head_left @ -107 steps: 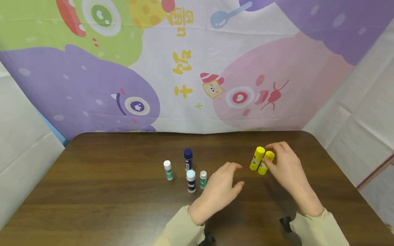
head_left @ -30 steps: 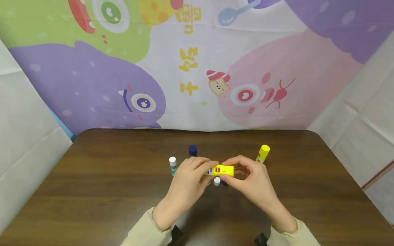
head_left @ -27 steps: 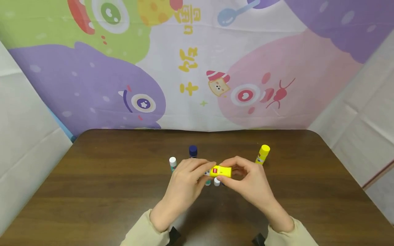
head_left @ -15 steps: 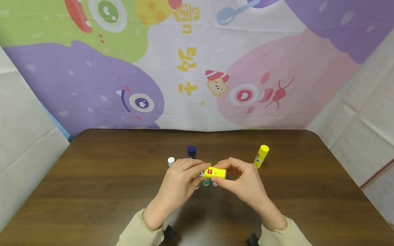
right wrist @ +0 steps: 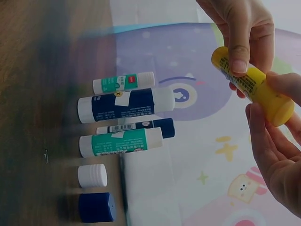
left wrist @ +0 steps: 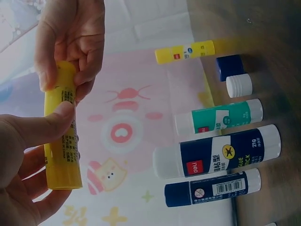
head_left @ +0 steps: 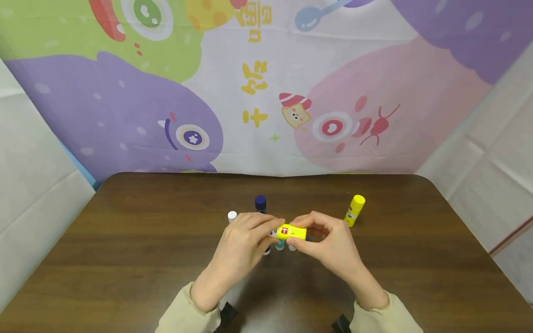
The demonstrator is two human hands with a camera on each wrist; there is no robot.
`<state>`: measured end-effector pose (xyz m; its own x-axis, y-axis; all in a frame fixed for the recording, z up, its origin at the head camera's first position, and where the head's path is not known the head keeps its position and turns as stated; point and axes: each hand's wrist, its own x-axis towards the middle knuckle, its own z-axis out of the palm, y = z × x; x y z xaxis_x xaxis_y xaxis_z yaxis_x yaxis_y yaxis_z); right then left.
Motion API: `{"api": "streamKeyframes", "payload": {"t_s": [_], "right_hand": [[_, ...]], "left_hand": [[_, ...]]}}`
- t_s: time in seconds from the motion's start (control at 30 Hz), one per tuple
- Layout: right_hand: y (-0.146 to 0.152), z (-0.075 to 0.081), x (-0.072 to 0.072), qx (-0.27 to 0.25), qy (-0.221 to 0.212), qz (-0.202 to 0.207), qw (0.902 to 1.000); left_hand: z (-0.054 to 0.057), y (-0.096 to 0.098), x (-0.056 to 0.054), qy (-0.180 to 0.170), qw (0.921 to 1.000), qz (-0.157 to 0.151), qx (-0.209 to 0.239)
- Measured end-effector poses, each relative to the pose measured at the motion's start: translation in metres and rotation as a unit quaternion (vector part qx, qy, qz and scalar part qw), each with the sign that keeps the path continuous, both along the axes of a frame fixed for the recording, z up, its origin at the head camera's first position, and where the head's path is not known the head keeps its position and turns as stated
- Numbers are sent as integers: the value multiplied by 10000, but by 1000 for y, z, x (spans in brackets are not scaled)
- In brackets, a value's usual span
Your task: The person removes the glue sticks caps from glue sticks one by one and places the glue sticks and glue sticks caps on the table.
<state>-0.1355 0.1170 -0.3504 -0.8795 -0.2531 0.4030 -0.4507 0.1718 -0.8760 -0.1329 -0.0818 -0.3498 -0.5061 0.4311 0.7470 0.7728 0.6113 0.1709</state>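
A yellow glue stick (head_left: 293, 231) is held level above the table between both hands. My left hand (head_left: 239, 240) grips its left part, thumb lying along the labelled barrel in the left wrist view. At the other end, my right hand (head_left: 333, 240) pinches the yellow end piece between thumb and fingers. Behind the hands stand a navy glue stick (left wrist: 211, 188), a larger navy and white one (left wrist: 221, 153) and a green one (left wrist: 225, 117), the last two with pale tops. Another green stick (right wrist: 123, 82) with a white top stands farther left.
A second yellow glue stick (head_left: 355, 210) stands upright at the back right of the brown table (head_left: 137, 259). A loose white cap (right wrist: 92, 175) and a blue cap (right wrist: 97, 207) sit near the green stick. A cartoon-printed cloth (head_left: 258, 152) hangs behind the table.
The right hand first reached to two yellow glue sticks standing together; one is now lifted to the centre, held by both hands. In the last second the hands shifted slightly left.
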Motion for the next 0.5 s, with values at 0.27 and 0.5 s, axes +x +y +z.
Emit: {"api": "streamKeyframes", "payload": {"t_s": [0.27,0.5], "right_hand": [[3,0,0,-64,-113,145,9998],[2,1,-1,-197,-155,297,9992]], "left_hand": [[2,1,4,-94,9996,50,-265],[3,-1,3,-59,9997,4,-219]]}}
